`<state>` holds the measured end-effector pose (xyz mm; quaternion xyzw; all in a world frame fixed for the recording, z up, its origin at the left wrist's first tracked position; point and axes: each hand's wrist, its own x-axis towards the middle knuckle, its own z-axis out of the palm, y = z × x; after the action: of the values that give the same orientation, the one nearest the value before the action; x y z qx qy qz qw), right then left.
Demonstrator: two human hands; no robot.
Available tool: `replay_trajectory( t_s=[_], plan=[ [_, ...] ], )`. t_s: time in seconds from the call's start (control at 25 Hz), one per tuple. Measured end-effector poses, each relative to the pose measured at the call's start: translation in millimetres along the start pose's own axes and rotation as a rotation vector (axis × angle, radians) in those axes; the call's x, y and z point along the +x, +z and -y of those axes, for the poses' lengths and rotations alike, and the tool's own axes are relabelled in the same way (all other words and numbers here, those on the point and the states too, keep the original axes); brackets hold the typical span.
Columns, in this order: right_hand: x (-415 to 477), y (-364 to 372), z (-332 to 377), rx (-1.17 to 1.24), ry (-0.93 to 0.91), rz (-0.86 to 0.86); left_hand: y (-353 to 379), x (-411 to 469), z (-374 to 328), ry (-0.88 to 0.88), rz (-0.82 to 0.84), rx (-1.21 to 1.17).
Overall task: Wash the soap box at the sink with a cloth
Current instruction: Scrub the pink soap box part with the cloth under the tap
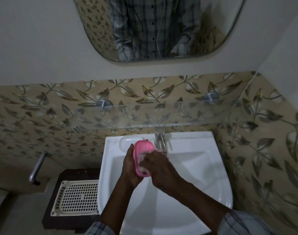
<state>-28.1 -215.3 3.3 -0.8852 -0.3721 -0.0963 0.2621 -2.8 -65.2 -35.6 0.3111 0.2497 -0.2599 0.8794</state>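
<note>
The pink soap box (142, 150) is held tilted above the sink (195, 139), its hollow side facing the person. The left hand (130, 167) grips it from the left, fingers wrapped round its edge. The right hand (160, 168) lies across the box's lower half, fingers bent into the hollow; a pale patch (159, 150) at the fingertips is too blurred to tell whether they pinch anything. Just behind the grip stands the tap (159, 138). Well left of the hands lies a white slotted tray (77, 197).
</note>
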Motion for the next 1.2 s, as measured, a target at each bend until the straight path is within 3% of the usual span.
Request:
replay_trajectory(
  t_s=[0.08,0.24,0.36,0.48,0.52,0.6,0.68,0.8,0.88,0.96,1.0,1.08,1.16,1.2],
  plan=[
    [-1,-7,-25,0.016,-0.194,0.113,2,-5,4,-0.035,0.008,0.069],
    [0,5,-21,0.036,0.134,-0.136,6,-7,7,-0.04,0.005,0.09],
    [-7,18,-18,0.108,-0.109,-0.045,2,-10,3,-0.082,0.023,0.045],
    [3,8,-23,0.12,0.089,-0.152,2,-13,6,-0.101,0.035,-0.013],
    [1,10,-19,0.176,0.074,-0.164,3,-14,5,-0.111,0.027,0.019],
    [-14,8,-22,0.304,-0.21,-0.047,4,-18,2,-0.169,0.04,0.032],
    [-20,0,-44,0.195,-0.302,-0.022,6,-19,2,-0.217,0.06,0.025],
    [-24,17,-30,0.105,0.025,-0.23,13,-17,-2,-0.214,0.044,0.067],
    [-27,16,-22,0.175,-0.187,-0.156,18,-23,-6,-0.233,0.048,0.107],
    [-22,-11,-40,0.054,-0.391,-0.065,20,-31,-6,-0.278,0.089,0.115],
    [-17,-23,-44,-0.028,-0.35,-0.108,21,-32,-7,-0.275,0.074,0.133],
    [-16,-20,-27,-0.119,-0.091,-0.196,23,-26,-12,-0.205,0.026,0.176],
    [-19,1,14,-0.017,0.168,-0.184,22,-18,-24,-0.084,-0.034,0.237],
    [-16,0,26,0.155,0.316,-0.147,18,-16,-28,-0.064,-0.054,0.259]
  ],
)
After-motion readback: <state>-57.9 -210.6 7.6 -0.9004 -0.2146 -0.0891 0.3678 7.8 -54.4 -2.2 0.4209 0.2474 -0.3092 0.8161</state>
